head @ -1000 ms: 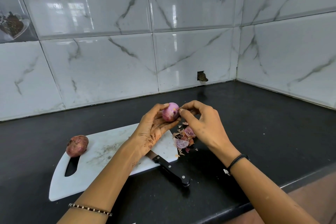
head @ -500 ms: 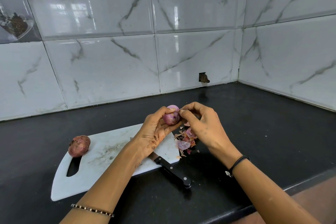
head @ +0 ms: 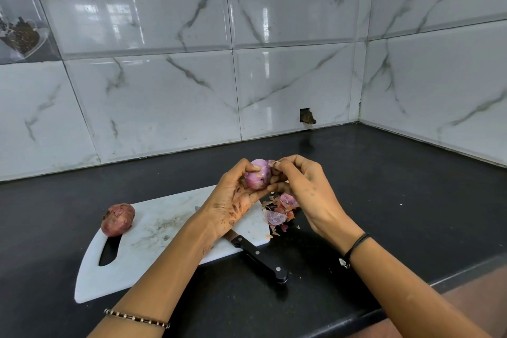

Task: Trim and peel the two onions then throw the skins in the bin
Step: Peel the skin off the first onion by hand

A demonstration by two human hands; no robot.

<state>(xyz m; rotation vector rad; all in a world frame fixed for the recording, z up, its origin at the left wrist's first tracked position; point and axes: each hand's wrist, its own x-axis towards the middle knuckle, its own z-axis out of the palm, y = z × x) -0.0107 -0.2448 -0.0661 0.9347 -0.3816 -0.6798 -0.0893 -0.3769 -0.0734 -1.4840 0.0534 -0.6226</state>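
1. Head view: the white chopping board (head: 153,244) lies under my left wrist, the unpeeled onion (head: 118,219) well left of my fingers.
2. My left hand (head: 236,200) curls round the half-peeled onion (head: 257,174).
3. My right hand (head: 304,189) pinches its skin flap (head: 271,163), on the onion's upper right.

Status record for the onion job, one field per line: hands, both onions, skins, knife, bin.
left hand: grips the held onion, mostly peeled
right hand: pinches a skin flap at its top
second onion: unpeeled, left end of the cutting board
skins: heaped at the board's right edge
knife: across the board's near edge, blade partly hidden
bin: not in view
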